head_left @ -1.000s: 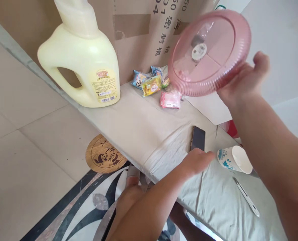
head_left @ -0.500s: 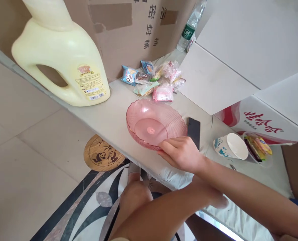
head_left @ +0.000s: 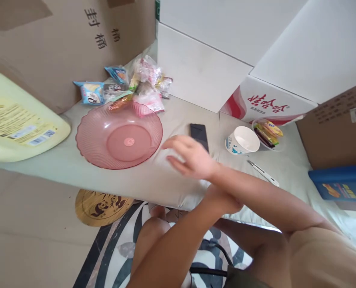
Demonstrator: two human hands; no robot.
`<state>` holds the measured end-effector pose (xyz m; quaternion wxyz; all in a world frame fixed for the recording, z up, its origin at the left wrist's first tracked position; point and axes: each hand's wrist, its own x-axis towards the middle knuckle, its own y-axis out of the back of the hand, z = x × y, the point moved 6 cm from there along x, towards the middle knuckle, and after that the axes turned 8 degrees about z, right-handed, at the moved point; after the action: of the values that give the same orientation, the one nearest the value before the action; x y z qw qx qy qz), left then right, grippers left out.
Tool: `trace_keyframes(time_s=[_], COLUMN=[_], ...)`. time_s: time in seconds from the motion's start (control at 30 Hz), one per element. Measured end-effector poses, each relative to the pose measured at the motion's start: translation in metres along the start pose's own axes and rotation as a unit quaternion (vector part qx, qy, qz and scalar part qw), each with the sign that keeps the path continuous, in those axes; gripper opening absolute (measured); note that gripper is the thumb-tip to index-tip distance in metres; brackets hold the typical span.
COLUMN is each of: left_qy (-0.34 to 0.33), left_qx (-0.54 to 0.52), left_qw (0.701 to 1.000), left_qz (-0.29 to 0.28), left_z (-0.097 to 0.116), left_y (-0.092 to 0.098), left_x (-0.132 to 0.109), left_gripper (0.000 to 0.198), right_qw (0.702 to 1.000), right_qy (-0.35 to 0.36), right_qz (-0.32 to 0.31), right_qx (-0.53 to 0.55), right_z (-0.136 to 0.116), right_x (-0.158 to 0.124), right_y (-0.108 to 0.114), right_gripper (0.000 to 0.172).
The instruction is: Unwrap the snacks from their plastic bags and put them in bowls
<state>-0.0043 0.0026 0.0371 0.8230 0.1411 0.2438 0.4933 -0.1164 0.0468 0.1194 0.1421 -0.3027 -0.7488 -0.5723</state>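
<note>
"Taking the right hand as the clock's centre, what's closest to you?"

"The left hand (head_left: pixel 231 204), mostly behind the right forearm, so I can't tell how its fingers stand. The right hand (head_left: pixel 196 158) has its fingers parted and loosely bent, holding nothing."

"And the pink ribbed bowl (head_left: pixel 128 146)?"

"Upright on the cloth-covered bench (head_left: pixel 154 184), between nine and ten o'clock, just beside those fingertips."

"What else is near?"

"The phone (head_left: pixel 199 134) at one o'clock, its lower end partly covered by the hand. The paper cup (head_left: pixel 234 146) lies between two and three, with a slim white pen-like tool (head_left: pixel 265 174) past three."

"Farther off?"

"The wrapped snacks (head_left: pixel 92 94) heap up around ten to eleven, the bowl's rim blocking some of them. The pale yellow jug (head_left: pixel 25 124) stands beyond the bowl, past nine. Behind everything, a cardboard box (head_left: pixel 43 52) at ten and a white box (head_left: pixel 199 68) at twelve wall off the back."
</note>
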Motion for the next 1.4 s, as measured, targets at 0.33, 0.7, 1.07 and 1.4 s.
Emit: trace_keyframes(time_s=[0.33, 0.7, 1.07, 1.4], left_qy=[-0.045, -0.022, -0.001, -0.021], left_qx=[0.012, -0.011, -0.024, -0.012], left_qw=[0.998, 0.995, 0.980, 0.987], left_qz=[0.048, 0.099, 0.199, 0.161], left_z=[0.010, 0.008, 0.011, 0.017], left_y=[-0.001, 0.004, 0.010, -0.015], left_x=[0.023, 0.050, 0.070, 0.093], left_gripper=[0.044, 0.047, 0.052, 0.052], right_qw=[0.842, 0.842, 0.775, 0.720], right_qy=[-0.421, -0.443, -0.511, -0.637], right_qz=[0.109, 0.043, 0.117, 0.055], right_qx=[-0.319, -0.306, -0.353, -0.270], right_z=[0.141, 0.183, 0.188, 0.204], right_x=[-0.241, -0.265, -0.363, -0.379], right_y=[0.189, 0.199, 0.277, 0.265], right_gripper=[0.029, 0.030, 0.035, 0.050])
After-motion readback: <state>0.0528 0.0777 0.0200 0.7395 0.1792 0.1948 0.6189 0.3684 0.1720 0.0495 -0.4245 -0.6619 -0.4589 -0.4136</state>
